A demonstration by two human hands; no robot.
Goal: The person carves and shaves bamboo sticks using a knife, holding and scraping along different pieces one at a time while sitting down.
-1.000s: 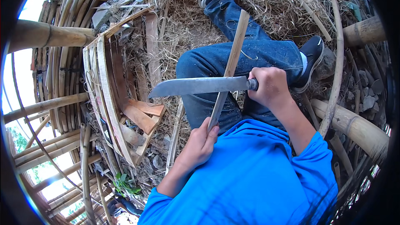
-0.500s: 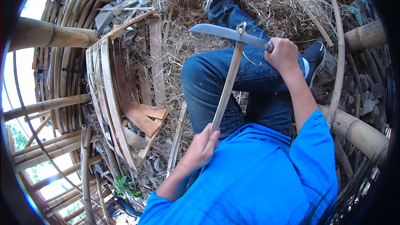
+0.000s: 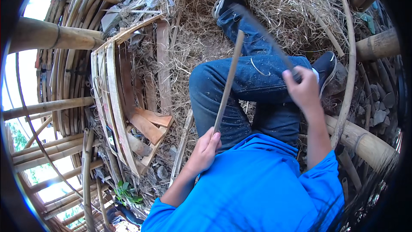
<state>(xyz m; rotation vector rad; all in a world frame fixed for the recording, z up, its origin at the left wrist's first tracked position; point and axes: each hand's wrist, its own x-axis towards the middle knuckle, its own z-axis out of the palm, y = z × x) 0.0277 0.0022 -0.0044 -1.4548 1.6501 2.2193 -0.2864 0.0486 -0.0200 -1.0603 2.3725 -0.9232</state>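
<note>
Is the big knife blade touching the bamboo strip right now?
Cannot tell. In the head view the blade is motion-blurred near the strip's top end, so neither contact nor gap shows plainly.

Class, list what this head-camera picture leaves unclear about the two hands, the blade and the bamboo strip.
Head view:
- Blade: motion-blurred, so its edge and tip are unclear.
- Right hand: its grip on the handle is hidden by the fingers.
- Bamboo strip: lower end hidden inside the left hand.
- Whether blade touches strip: lost in blur.
</note>
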